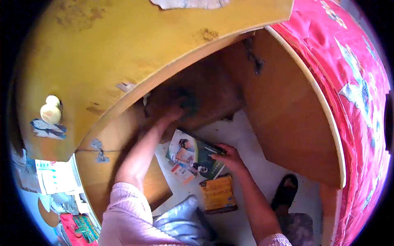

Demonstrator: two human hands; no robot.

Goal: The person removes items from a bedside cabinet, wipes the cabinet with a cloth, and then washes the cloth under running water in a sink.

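Note:
My left hand (174, 111) reaches into the shadowed inside of a wooden cabinet. A dark green thing (189, 102) is right at its fingers, too dim to name; whether they grip it does not show. My right hand (230, 158) pinches the right edge of a flat green and white box (193, 158) printed with a picture of a person. The box is tilted above the pale floor (250, 139). Just below it lies a yellow-orange packet (218, 193) with dark ends.
Open cabinet doors stand on the right (291, 106) and on the left (123, 151). The worn yellow cabinet top (164, 45) overhangs the opening. A red flowered cloth (353, 82) hangs along the right. A foot in a black slipper (285, 190) is on the floor.

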